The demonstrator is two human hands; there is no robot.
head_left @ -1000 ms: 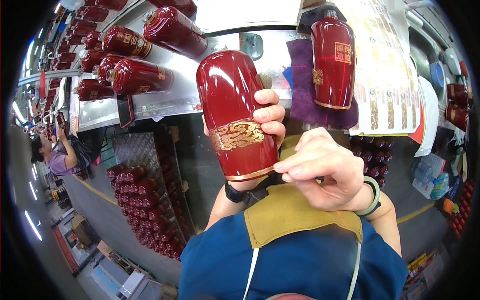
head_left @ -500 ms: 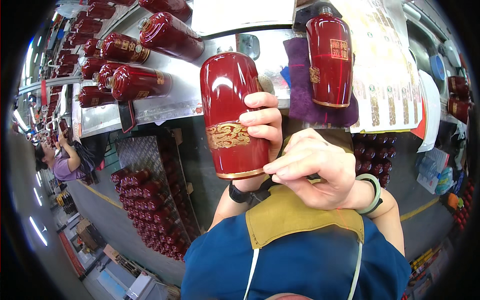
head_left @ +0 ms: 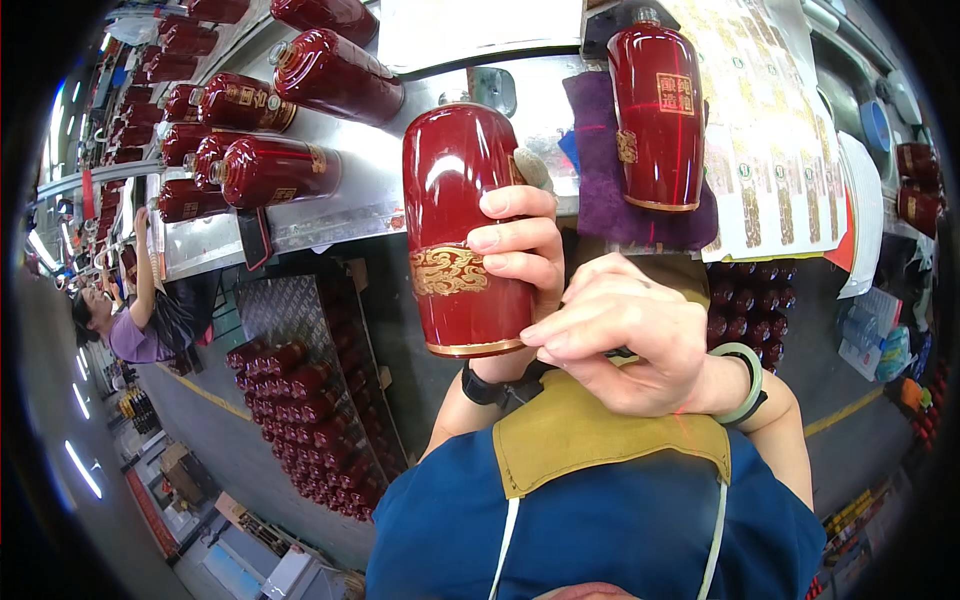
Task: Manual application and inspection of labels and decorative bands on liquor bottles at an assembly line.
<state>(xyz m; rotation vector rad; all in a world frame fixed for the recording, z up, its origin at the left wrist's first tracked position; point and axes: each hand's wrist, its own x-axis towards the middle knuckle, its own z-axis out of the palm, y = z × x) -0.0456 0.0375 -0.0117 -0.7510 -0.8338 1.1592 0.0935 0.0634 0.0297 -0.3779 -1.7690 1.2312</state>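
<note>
A glossy dark red bottle (head_left: 455, 200) with a gold-patterned band and a gold line round its base is tilted in front of me. Wrapped round its right side, my left hand (head_left: 525, 240) holds it, fingers on the front. My right hand (head_left: 640, 340) is closed in a pinch, its fingertips touching the bottle's lower right edge at the gold line. Whether anything is between those fingertips cannot be made out. A second red bottle (head_left: 655, 140) with gold labels rests on a purple cloth (head_left: 595, 165) at the right of the bench.
Several red bottles (head_left: 335, 75) stand at the left of the metal bench, a phone (head_left: 254, 238) by its edge. Sheets of gold labels (head_left: 785, 200) lie at right. Below left are stacked bottles (head_left: 320, 430). A co-worker in a purple top (head_left: 135, 335) is at far left.
My hands and the held bottle stay almost in place. The co-worker at far left has raised an arm toward the bottles. The whole view has shifted slightly.
</note>
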